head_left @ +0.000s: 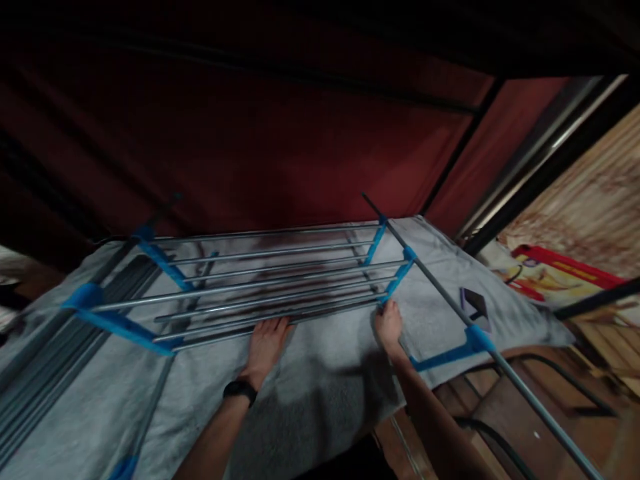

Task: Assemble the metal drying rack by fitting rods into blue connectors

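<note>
While one towel drapes the rack (blue-jointed), left hand flat, right hand pinching towel.

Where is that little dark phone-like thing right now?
In the head view, the small dark gadget lies on the grey towel at the right, just beyond the rack's long metal rod, right of the right hand.
</note>
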{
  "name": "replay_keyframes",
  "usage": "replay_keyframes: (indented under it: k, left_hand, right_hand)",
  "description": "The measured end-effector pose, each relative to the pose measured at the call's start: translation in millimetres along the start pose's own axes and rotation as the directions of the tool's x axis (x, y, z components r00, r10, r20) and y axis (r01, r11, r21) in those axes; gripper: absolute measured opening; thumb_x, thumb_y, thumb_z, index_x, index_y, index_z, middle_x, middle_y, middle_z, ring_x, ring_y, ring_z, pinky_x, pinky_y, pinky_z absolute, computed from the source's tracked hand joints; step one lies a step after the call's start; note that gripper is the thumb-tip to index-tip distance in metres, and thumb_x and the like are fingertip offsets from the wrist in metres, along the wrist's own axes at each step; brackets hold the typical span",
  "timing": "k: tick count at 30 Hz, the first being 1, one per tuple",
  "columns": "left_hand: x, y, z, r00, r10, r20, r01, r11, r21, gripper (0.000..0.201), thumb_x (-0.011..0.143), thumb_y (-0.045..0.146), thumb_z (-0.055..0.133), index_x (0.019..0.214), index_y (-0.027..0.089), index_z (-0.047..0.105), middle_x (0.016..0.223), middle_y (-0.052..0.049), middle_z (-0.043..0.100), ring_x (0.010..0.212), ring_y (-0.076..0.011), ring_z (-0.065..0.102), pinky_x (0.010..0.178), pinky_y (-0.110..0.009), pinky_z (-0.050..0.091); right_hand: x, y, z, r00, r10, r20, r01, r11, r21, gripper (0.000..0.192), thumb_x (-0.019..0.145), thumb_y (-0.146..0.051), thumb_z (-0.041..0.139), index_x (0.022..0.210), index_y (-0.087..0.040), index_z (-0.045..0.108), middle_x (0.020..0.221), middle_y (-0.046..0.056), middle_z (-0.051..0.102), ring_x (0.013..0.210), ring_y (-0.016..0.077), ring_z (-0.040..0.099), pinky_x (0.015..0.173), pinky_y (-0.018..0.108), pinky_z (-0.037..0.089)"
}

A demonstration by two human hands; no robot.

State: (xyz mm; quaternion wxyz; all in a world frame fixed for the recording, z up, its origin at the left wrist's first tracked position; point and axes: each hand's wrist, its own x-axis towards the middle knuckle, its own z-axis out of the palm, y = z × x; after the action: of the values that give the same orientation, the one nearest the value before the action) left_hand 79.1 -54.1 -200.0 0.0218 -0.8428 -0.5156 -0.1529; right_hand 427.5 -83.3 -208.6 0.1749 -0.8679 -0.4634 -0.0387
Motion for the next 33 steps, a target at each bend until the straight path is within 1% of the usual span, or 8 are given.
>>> replay_keyframes:
  k: [6,14,19,22,25,28,31,33]
  left_hand:
    - [2,-1,-0.9,1.0,0.008,0.016,-0.008,0.999,0.033,0.036,0.104,0.035,0.038,0.112,0.02,0.07,0.106,-0.012,0.075,0.099,-0.0295,0.067,0.091,-0.044,0.045]
    - [3,-2,0.5,1.0,-0.001,0.025,0.0,1.0,0.029,0.036,0.104,0.035,0.039,0.114,0.02,0.071,0.106,-0.012,0.075,0.101,-0.0292,0.067,0.094,-0.044,0.045]
    - [1,-6,2.8,0.997,0.033,-0.064,-0.032,0.999,0.006,0.038,0.104,0.035,0.04,0.121,0.019,0.069,0.115,-0.012,0.074,0.108,-0.0284,0.066,0.098,-0.045,0.046]
    - [-9,-7,2.1,0.988,0.085,-0.128,-0.078,0.995,0.054,0.038,0.102,0.026,0.043,0.132,0.019,0.065,0.125,-0.013,0.071,0.117,-0.0282,0.062,0.103,-0.045,0.046]
    - [-24,-2,-5.6,0.975,0.173,-0.138,-0.159,0.981,0.108,0.046,0.096,0.01,0.044,0.136,0.022,0.062,0.129,-0.011,0.07,0.12,-0.0254,0.062,0.104,-0.042,0.046]
    - [-30,12,-19.4,0.96,0.238,-0.148,-0.218,0.966,0.141,0.05,0.094,0.004,0.045,0.137,0.024,0.062,0.129,-0.01,0.07,0.122,-0.025,0.061,0.106,-0.042,0.044]
    - [-15,26,-32.4,0.952,0.203,-0.227,-0.167,0.972,0.167,0.042,0.098,0.013,0.048,0.138,0.021,0.061,0.13,-0.013,0.068,0.125,-0.0281,0.059,0.109,-0.046,0.041]
    - [2,32,-37.6,0.953,0.184,-0.239,-0.148,0.976,0.162,0.038,0.101,0.023,0.048,0.137,0.017,0.061,0.127,-0.015,0.069,0.121,-0.0294,0.061,0.106,-0.047,0.042]
  right_hand:
    - [-2,0,1,1.0,0.004,-0.013,-0.004,0.999,0.032,0.038,0.088,-0.007,0.039,0.121,-0.01,0.057,0.114,0.02,0.067,0.107,0.0283,0.065,0.092,0.037,0.047]
    - [1,3,6,1.0,-0.017,-0.025,0.019,0.998,0.063,0.036,0.087,-0.007,0.043,0.119,-0.012,0.058,0.113,0.018,0.067,0.108,0.0274,0.064,0.094,0.035,0.047]
    - [3,4,6,1.0,-0.006,0.004,0.006,0.999,0.039,0.036,0.088,-0.008,0.043,0.121,-0.011,0.057,0.118,0.019,0.065,0.108,0.0273,0.064,0.092,0.035,0.047]
    - [3,5,7,1.0,-0.012,0.017,0.012,0.999,0.036,0.036,0.088,-0.007,0.043,0.121,-0.012,0.057,0.116,0.017,0.066,0.107,0.0265,0.064,0.091,0.035,0.047]
    - [2,6,8,1.0,-0.015,0.015,0.014,0.999,0.042,0.034,0.089,-0.008,0.042,0.119,-0.012,0.057,0.113,0.017,0.066,0.108,0.0274,0.064,0.092,0.036,0.046]
    - [1,5,10,1.0,-0.021,-0.008,0.021,0.999,0.034,0.029,0.091,-0.011,0.042,0.116,-0.011,0.057,0.112,0.019,0.066,0.107,0.029,0.064,0.091,0.037,0.046]
    - [-1,2,11,0.998,-0.032,-0.057,0.032,0.999,0.007,0.026,0.092,-0.014,0.042,0.112,-0.012,0.058,0.11,0.02,0.066,0.105,0.0297,0.065,0.09,0.038,0.046]
    - [-3,1,12,0.995,-0.034,-0.096,0.033,0.999,-0.011,0.025,0.092,-0.016,0.042,0.11,-0.012,0.059,0.108,0.02,0.066,0.102,0.0297,0.065,0.088,0.039,0.047]
